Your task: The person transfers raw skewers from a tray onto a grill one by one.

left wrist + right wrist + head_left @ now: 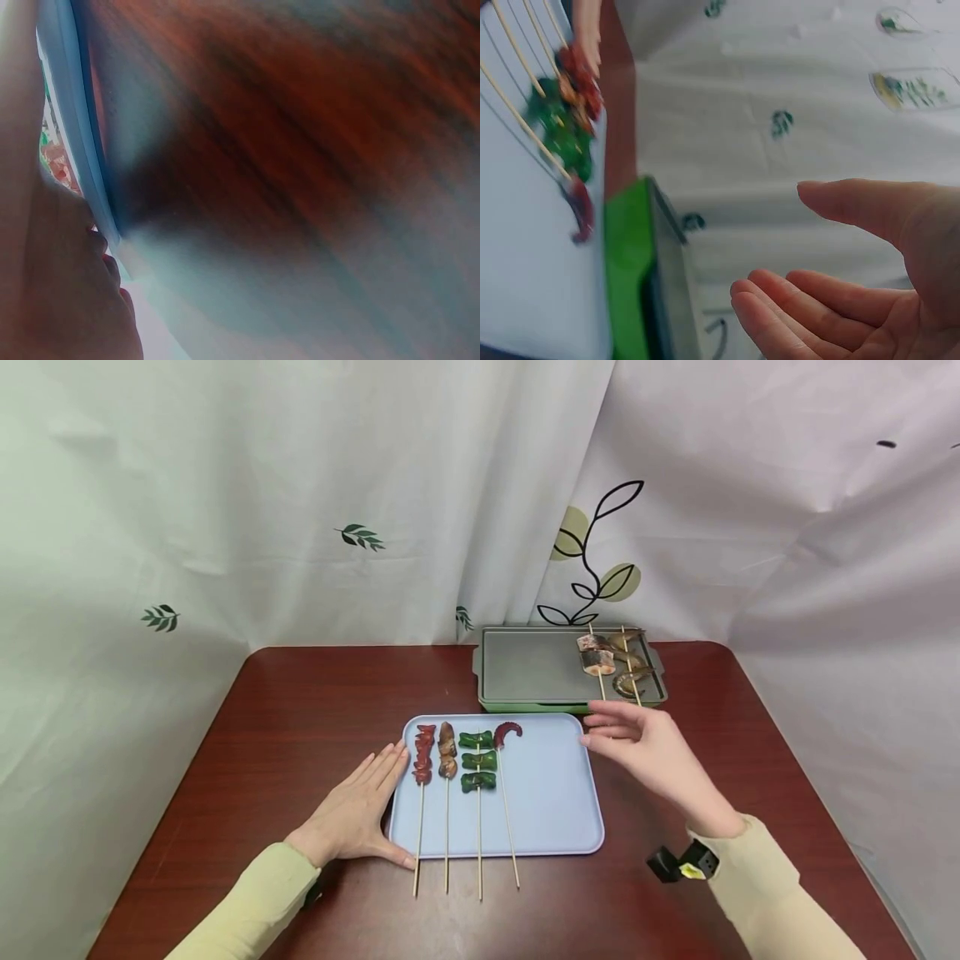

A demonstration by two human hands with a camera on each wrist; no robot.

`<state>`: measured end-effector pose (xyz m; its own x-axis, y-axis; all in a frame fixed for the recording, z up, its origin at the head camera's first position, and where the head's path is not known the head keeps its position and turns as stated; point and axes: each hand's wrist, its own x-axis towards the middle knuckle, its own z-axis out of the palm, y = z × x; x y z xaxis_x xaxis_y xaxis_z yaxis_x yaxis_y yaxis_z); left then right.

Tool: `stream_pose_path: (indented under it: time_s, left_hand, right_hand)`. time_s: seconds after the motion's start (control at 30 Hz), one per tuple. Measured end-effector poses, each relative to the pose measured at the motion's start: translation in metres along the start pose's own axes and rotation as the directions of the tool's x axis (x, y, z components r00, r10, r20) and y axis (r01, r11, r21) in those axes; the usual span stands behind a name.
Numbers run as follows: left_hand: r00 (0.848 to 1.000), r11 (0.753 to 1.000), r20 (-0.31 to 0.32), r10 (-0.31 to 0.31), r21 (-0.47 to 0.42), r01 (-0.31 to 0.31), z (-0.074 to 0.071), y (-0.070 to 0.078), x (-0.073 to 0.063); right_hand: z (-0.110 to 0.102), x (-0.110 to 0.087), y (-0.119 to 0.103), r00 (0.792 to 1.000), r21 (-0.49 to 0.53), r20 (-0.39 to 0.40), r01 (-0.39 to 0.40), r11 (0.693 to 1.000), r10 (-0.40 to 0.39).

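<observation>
My left hand (360,814) rests along the left edge of a pale blue tray (555,810), fingers straight and thumb at its front corner. On the tray, several skewers lie side by side: red pieces (423,756), brown chunks (447,752), green pepper (478,762) and a dark red curled tentacle (507,732). Their sticks jut past the front rim. At the tray's right back corner hovers my right hand (637,742), fingers relaxed. The right wrist view shows a gap between its thumb (847,201) and fingers, with nothing held.
Behind the tray stands a green electric grill with a grey plate (528,664). A fish-chunk skewer (597,657) and a shrimp skewer (632,672) lie on its right side. A white curtain (300,485) hangs around the dark red wooden table (300,718).
</observation>
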<state>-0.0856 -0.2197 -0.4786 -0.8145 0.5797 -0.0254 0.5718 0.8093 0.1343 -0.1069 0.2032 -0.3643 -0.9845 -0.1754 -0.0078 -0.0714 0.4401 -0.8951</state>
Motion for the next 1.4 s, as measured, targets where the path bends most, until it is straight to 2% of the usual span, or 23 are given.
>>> stream_pose_path:
  time_s: [0.13,0.27,0.53,0.8,1.0,1.4]
  left_hand:
    - [1.000,1.000,-0.001,0.002,-0.003,-0.002,0.000,0.000,0.000]
    - [1.000,1.000,-0.004,0.001,0.002,-0.001,0.001,0.000,0.000]
    - [1.000,1.000,-0.001,0.002,0.005,-0.001,0.002,-0.001,0.000]
    - [1.000,1.000,-0.004,-0.001,0.003,0.001,0.003,-0.001,-0.001]
    - [1.000,1.000,-0.002,-0.005,0.004,0.005,0.004,-0.002,-0.001]
    - [1.000,1.000,-0.003,0.000,0.000,0.000,0.002,-0.001,0.000]
  right_hand:
    - [0.021,-0.007,0.008,0.999,0.040,0.039,0.010,0.999,-0.011]
    - [0.043,-0.014,0.017,0.995,0.082,0.100,-0.026,0.996,0.018]
    - [0.085,-0.023,0.034,0.976,0.092,0.204,-0.093,0.991,0.073]
    - [0.119,-0.030,0.048,0.953,0.145,0.282,-0.156,0.977,0.110]
    - [0.133,-0.033,0.054,0.953,0.112,0.290,-0.129,0.985,0.091]
    - [0.138,-0.034,0.055,0.965,0.046,0.247,-0.098,0.994,0.083]
